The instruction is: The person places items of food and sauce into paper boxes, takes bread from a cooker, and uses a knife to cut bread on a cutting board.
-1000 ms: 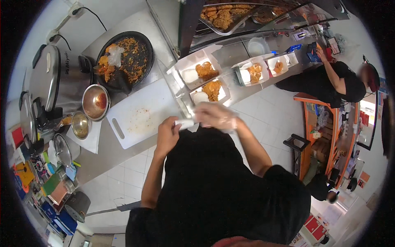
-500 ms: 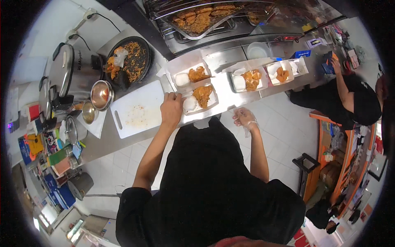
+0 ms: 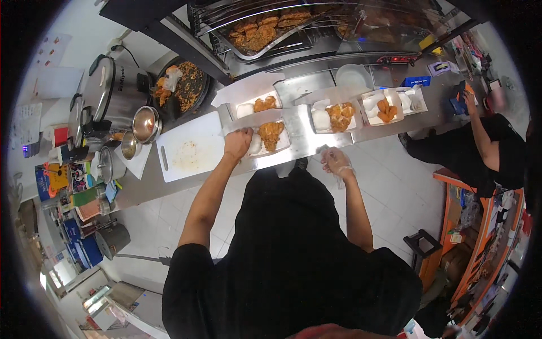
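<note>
The near box (image 3: 287, 142) on the bench (image 3: 142, 189) already holds chicken (image 3: 271, 134) and a white lump (image 3: 256, 144), its lid (image 3: 262, 118) unclosed; the left hand (image 3: 238, 142) touches its edge, grip unclear, while the gloved right hand (image 3: 337, 162) curls, contents unclear.

Left hand (image 3: 237, 142) hides part of a food box (image 3: 257, 122) — at right, the view's edge cuts off a co-worker (image 3: 499, 135).

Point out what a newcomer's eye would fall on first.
The open boxes of fried pieces along the metal counter stand out first, with the left hand at the nearest one. Behind them, a tray of browned pieces sits in the dark-framed cabinet. A white cutting board lies left of the boxes.
</note>
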A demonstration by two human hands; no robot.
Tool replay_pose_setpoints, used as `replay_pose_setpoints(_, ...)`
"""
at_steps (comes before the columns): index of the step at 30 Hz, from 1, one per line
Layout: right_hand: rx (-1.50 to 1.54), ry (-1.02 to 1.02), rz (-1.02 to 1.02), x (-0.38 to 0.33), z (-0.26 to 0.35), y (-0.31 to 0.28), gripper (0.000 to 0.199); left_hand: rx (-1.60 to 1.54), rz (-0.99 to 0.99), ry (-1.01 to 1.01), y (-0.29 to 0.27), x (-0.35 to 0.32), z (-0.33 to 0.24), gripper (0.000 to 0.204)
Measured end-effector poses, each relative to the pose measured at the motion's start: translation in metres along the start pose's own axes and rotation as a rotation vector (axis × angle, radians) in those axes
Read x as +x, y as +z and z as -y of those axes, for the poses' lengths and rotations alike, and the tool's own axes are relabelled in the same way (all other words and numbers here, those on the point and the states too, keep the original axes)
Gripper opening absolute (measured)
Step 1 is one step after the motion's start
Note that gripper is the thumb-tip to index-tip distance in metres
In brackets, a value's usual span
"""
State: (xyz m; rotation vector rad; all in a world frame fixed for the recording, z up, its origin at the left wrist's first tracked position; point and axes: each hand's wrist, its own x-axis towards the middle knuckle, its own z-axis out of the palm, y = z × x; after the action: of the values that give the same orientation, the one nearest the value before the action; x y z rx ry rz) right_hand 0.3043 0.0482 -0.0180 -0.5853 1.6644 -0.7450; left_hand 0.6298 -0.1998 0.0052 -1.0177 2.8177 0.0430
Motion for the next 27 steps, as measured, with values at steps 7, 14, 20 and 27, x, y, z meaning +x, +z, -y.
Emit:
replay_pose_setpoints(7, -0.014, -0.02, -0.049, -0.009, -0.002, -0.003, 0.02, -0.027, 0.038, -0.081, -0.003, 0.013, 0.005, 0.018)
replay_pose_setpoints(14, -0.042, -0.017, -0.09, -0.021, 0.003, 0.006, 0.025, -0.059, -0.121, 0.144, 0.0, 0.002, 0.012, 0.019)
replay_pose_setpoints(20, -0.021, -0.021, -0.11, -0.032, 0.018, 0.02, 0.028, -0.202, -0.035, -0.108, 0.009, -0.002, 0.012, 0.02)
replay_pose_setpoints(27, 0.011, -0.007, -0.125, -0.029, 0.04, 0.04, 0.026, -0.411, -0.171, -0.165, 0.047, 0.005, 0.021, 0.022)
